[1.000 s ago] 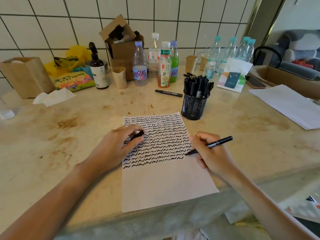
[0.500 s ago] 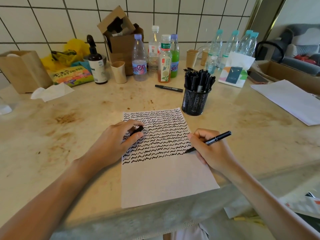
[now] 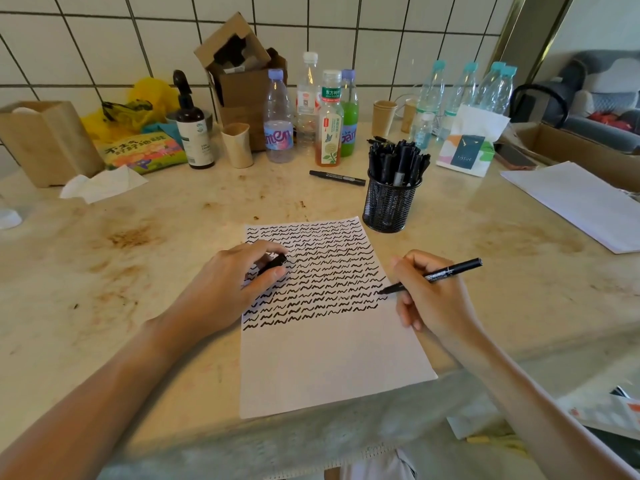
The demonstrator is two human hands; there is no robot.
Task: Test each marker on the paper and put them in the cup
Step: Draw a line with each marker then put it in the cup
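R hand (image 3: 431, 299) grips a slim black marker w/ white lettering (image 3: 437, 274), fingers (image 3: 403, 268) clenched round the barrel, tip touching the white paper sheet (image 3: 329, 368) at its right edge, approx. at the end of a row of black squiggles. Compared w/ a sec ago the tip sits at about the same spot; hand & paper look shifted in frame, but the whole scene shifted w/ them, so prob. just head movement. Judgement: this marker's test stroke is done or nearly done.

L hand (image 3: 228, 292) rests on the paper's left side, pinning it, fingers curled round a short black cap (image 3: 273, 263), same as before.

Black wire-mesh cup (image 3: 389, 206) stands just beyond the paper's top right corner, already packed w/ black markers. One more capped black marker (image 3: 337, 177) lies loose on the stained beige tabletop (image 3: 138, 271) left of the cup, apparently untested.

Next, prob.: lift tip, recap w/ the L-hand cap, drop into cup. Cup is crowded, so slotting it in may need care. Paper's lower half is blank, plenty of room left.
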